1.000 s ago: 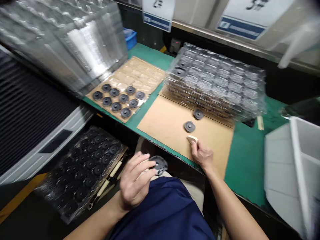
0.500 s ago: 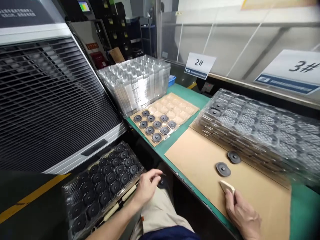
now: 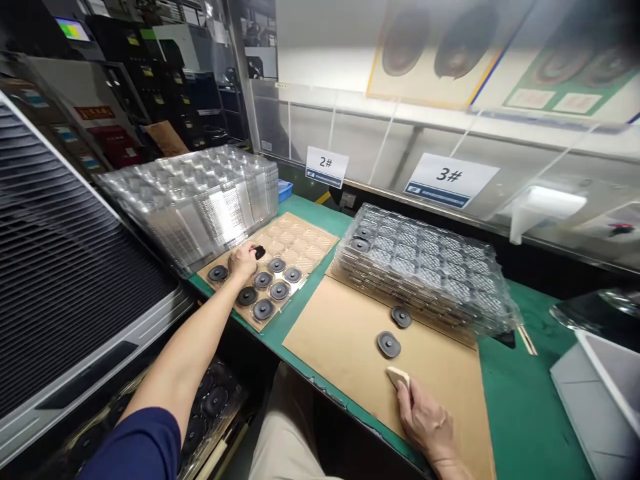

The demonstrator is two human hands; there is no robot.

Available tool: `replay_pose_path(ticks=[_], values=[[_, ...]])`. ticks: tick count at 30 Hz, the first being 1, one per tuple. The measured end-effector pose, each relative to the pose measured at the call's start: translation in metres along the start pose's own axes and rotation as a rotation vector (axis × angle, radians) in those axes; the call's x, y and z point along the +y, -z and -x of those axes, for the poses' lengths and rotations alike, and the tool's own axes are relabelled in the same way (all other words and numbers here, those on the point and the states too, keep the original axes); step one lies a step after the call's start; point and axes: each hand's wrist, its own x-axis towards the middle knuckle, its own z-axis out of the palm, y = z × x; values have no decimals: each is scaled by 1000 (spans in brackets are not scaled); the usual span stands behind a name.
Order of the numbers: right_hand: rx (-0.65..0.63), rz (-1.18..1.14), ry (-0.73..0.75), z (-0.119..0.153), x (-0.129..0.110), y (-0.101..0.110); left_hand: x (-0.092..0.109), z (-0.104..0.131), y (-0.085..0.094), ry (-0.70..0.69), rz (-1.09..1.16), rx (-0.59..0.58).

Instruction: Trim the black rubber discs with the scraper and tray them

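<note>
My left hand [image 3: 243, 260] is stretched out over the clear plastic tray [image 3: 310, 235] on the bench, its fingers pinching a small black part [image 3: 259, 252] seen edge-on. Round dark grey discs with a centre knob, such as this disc [image 3: 263, 308], sit in the near pockets. In my right hand [image 3: 427, 417] is a flat cream-coloured block [image 3: 399, 377], held low over a cardboard sheet [image 3: 345, 347]. Just beyond the block, two loose discs lie on the cardboard: a nearer disc [image 3: 389, 344] and a farther disc [image 3: 401, 317].
A tall stack of clear trays [image 3: 200, 200] stands at the back left. Another tray stack [image 3: 425, 260], with a couple of discs in its top, borders the cardboard. Below the bench lies a disc-filled tray [image 3: 215, 400]. A grey bin [image 3: 595, 393] stands at the right.
My left hand has gone from beside the lower tray up to the bench tray, with a black part in its fingers. The view has swung right; my right hand still holds the block.
</note>
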Motion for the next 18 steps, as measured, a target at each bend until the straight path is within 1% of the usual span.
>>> replay_pose_path(ticks=[2,5,8,11,13,15,16,18], values=[[10,17,5,1,0,-1,1,-17,-12,11,-26,-13],[30,35,15,1,-1,-2,-2,-30,-25,15,-56,-38],[50,26,36,0,-4,-1,-5,-33,-27,-6,-82,-38],[59,-2,49,-2,-7,2,3,-26,-23,-74,-82,-17],[57,-12,42,-3,-10,4,18,-11,-25,-157,-41,-27],[50,-14,33,-3,-12,6,41,17,-38,-273,43,-93],[45,-13,30,-4,-13,6,54,36,-48,-339,97,-151],[37,-8,26,-5,-13,7,81,85,-75,-472,211,-308]])
